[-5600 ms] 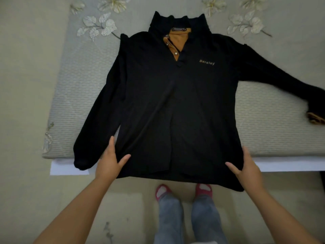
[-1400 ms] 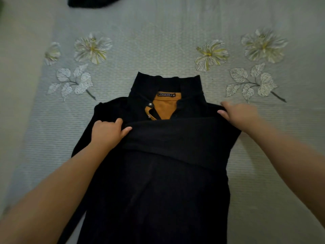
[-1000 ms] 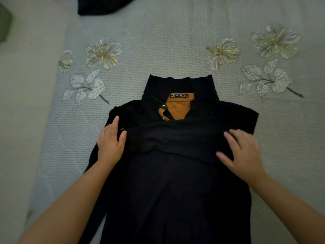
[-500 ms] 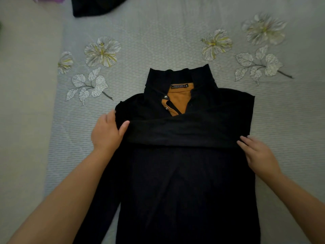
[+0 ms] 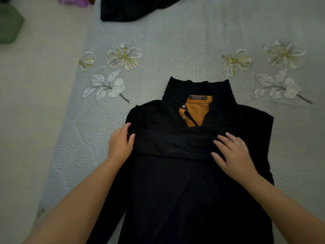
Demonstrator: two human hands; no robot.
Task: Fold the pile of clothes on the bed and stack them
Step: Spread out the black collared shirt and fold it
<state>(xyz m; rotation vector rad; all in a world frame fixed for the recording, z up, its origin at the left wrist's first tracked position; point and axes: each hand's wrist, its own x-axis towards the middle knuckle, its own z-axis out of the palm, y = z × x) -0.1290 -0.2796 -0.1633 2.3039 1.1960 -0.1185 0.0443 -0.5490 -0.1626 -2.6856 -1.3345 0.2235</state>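
1. Shirt (image 5: 184,191) lies flat on the bed (image 5: 175,50), long axis running away from the person, collar at the far end (orange lining showing).
2. A sleeve (image 5: 172,143) is folded crosswise over the chest, between the hands.
3. Left hand (image 5: 119,145) grips the sleeve's fold, thumb curled over it.
4. Right hand (image 5: 233,155) rests flat on the sleeve, fingers spread.
5. Fabric is black, soft, matte; the bed cover is ribbed and flower-printed.
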